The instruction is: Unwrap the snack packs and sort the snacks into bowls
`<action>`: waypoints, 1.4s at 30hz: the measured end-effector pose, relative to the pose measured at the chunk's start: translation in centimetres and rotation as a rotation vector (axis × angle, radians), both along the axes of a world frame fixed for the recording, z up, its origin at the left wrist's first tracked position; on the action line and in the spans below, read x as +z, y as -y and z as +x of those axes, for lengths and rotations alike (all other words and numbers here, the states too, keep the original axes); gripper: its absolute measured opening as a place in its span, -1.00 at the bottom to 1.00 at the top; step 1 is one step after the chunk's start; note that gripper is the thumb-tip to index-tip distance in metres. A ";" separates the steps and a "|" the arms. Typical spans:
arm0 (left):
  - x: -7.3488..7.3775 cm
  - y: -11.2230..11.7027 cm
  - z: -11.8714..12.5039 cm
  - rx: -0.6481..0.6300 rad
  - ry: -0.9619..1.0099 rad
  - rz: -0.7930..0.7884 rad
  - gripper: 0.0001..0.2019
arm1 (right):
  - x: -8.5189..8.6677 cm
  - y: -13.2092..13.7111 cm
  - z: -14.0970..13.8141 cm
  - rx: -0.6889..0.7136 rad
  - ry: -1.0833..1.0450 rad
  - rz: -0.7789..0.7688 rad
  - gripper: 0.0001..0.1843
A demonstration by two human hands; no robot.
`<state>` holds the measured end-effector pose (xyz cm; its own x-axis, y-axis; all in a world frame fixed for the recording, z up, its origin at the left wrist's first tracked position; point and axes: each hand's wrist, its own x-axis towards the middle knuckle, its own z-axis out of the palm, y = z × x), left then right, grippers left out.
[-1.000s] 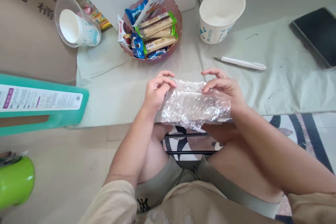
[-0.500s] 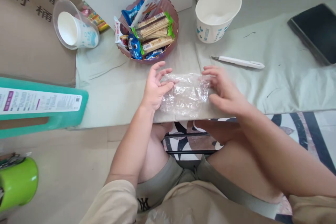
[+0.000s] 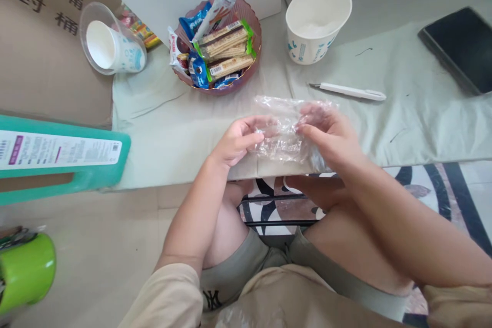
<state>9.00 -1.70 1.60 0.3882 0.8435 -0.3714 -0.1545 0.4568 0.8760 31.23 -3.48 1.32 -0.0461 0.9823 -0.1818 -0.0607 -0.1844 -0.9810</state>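
Pinching the crinkled clear plastic film between thumb and fingers, with the left hand at its nine o'clock and the right hand at its three, right near the front edge of the cloth! From there, spotting the snack bowl at eleven o'clock, paper tub between twelve and one, white pen-shaped tool at two.

Cardboard box: 封, 桶, 桶; shorts: NY monogram
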 end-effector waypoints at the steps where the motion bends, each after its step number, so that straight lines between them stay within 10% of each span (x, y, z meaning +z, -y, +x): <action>1: 0.1 0.1 0.3 -0.010 -0.033 -0.043 -0.69 | 0.0 -0.1 0.1 -0.022 -0.005 -0.003 -0.69; 8: 0.1 -0.1 0.5 0.172 -0.178 0.005 -0.81 | 0.6 -0.2 0.1 0.172 0.151 -0.039 -0.80; 18: -0.5 -0.8 -0.7 0.071 -0.027 0.055 -0.51 | 0.4 -0.3 0.9 0.225 -0.040 -0.088 -0.64; 23: -0.6 -0.8 0.1 0.051 -0.212 0.100 -0.69 | 0.7 -0.2 1.0 0.284 0.043 -0.071 -0.67; 34: 0.2 -0.9 -0.3 0.122 -0.026 0.112 -0.75 | -0.2 0.0 1.2 0.166 -0.115 0.008 -0.81; 39: -0.7 -1.2 -0.1 0.135 -0.133 0.189 -0.72 | 0.1 -0.2 1.6 0.167 0.105 0.106 -0.56; 42: -1.1 -1.1 0.0 0.160 -0.199 0.271 -0.80 | 0.3 -0.2 1.3 0.138 0.244 0.086 -0.77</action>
